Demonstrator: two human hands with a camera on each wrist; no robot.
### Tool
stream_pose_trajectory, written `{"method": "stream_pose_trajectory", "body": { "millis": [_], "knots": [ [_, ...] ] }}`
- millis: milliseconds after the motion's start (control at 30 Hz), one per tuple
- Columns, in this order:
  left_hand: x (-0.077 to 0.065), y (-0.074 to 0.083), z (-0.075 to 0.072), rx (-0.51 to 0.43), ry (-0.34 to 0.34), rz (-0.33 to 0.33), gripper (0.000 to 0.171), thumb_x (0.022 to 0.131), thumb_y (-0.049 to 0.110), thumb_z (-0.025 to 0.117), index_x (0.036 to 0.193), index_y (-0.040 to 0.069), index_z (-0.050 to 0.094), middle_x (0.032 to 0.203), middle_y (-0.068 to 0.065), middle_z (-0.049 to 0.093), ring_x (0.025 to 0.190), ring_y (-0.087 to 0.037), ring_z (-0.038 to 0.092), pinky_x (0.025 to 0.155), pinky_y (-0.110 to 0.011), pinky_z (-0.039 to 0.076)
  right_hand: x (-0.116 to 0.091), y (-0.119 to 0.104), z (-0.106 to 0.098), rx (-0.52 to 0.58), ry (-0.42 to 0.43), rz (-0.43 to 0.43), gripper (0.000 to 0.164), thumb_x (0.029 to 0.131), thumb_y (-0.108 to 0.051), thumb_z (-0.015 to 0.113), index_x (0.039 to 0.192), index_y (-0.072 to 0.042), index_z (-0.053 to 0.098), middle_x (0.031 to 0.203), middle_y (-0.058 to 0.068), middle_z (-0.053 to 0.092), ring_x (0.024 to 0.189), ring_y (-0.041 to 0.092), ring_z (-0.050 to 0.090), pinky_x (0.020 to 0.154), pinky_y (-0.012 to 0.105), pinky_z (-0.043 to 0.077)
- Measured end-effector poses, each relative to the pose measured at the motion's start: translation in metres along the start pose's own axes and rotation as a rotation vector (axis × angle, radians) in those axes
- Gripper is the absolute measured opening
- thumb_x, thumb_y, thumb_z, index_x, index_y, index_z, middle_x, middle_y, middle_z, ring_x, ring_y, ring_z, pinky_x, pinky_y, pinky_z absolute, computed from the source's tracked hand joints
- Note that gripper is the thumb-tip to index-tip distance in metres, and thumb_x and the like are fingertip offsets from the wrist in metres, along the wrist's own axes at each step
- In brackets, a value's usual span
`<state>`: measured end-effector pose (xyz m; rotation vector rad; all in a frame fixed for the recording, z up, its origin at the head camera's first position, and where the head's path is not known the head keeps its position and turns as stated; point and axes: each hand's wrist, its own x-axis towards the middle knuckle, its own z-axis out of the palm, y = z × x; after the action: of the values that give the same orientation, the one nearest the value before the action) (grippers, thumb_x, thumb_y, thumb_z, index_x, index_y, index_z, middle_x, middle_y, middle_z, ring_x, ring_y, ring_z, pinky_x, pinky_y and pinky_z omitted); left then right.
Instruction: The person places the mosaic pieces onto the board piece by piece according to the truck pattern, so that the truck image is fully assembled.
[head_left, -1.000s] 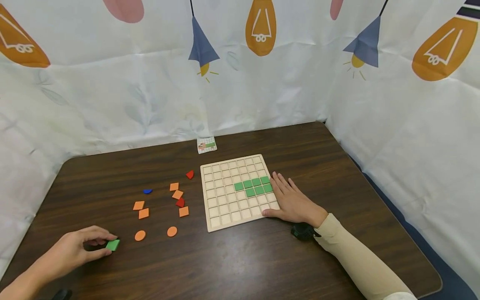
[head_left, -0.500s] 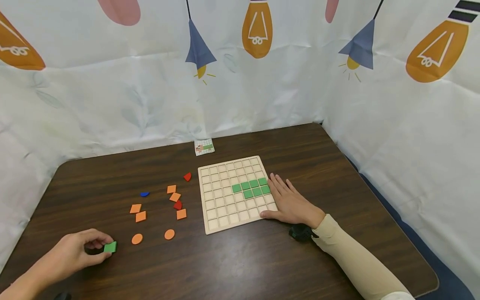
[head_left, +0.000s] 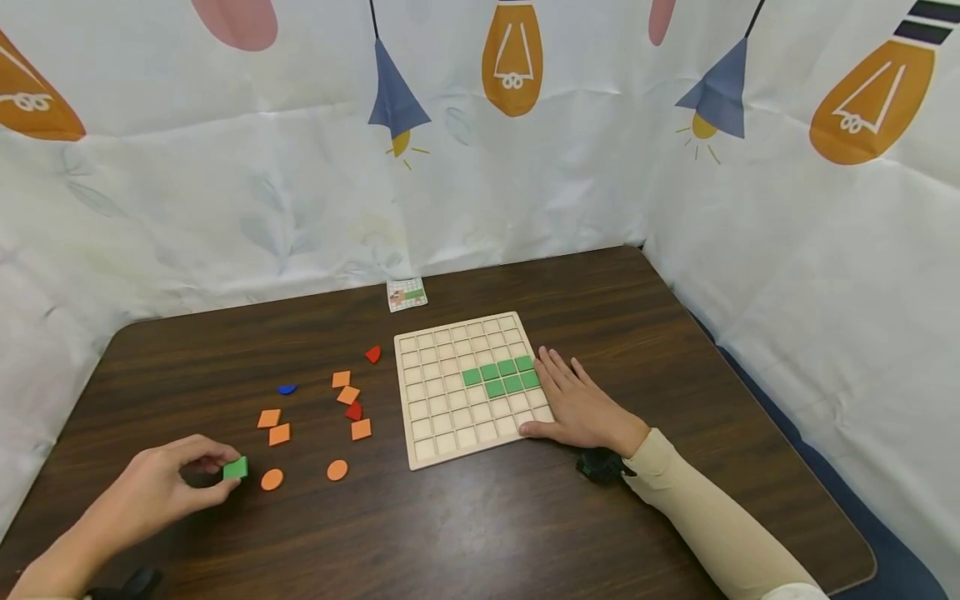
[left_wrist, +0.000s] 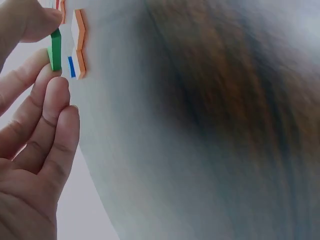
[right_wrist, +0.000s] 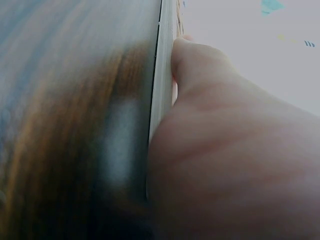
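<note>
Between thumb and fingertips, my left hand (head_left: 176,479) pinches a green square tile (head_left: 236,468) at the left of the table. The left wrist view shows the same green tile (left_wrist: 55,51) edge-on, the thumb on one side and fingers on the other. My right hand (head_left: 581,408) lies with straight fingers along the right edge of the wooden grid board (head_left: 442,417), its thumb at the near corner. Two rows of green tiles (head_left: 512,384) fill cells on the board's right side. In the right wrist view the hand (right_wrist: 215,135) is against the board's edge (right_wrist: 162,75).
Left of the board lie several orange square tiles (head_left: 362,429), two orange discs (head_left: 337,470), two red pieces (head_left: 373,354) and a blue half-round piece (head_left: 287,389). A small pattern card (head_left: 407,295) lies at the back edge, before a printed curtain (head_left: 315,183).
My left hand has moved slightly right and away from me with the green tile, which has turned in the fingers. The right hand stays at the board. The head view has shifted slightly.
</note>
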<state>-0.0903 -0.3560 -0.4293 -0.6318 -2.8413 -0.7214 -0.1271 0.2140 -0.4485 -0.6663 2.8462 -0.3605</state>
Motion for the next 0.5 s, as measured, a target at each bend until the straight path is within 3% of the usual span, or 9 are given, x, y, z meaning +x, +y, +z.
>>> {"method": "stream_pose_trajectory", "body": {
  "millis": [200,500],
  "knots": [
    [0.012,0.007,0.003,-0.011,0.037,0.057,0.043,0.066,0.006,0.094,0.095,0.030,0.074,0.088,0.022,0.067,0.077,0.011,0.058,0.068,-0.002,0.043,0.000,0.001,0.001,-0.010,-0.009,0.010,0.109,0.095,-0.076,0.049,0.166,-0.005,0.007,0.176,0.017,0.001,0.165,0.035,0.002,0.132,0.060,0.010],
    [0.034,0.024,0.009,-0.002,0.027,0.089,0.038,0.068,0.004,0.093,0.097,0.024,0.077,0.089,0.016,0.069,0.077,0.010,0.059,0.066,-0.003,0.045,-0.001,0.001,-0.002,0.002,-0.004,0.004,0.109,0.095,-0.075,0.050,0.166,-0.005,0.007,0.176,0.018,0.002,0.165,0.035,0.002,0.132,0.061,0.010]
  ]
}}
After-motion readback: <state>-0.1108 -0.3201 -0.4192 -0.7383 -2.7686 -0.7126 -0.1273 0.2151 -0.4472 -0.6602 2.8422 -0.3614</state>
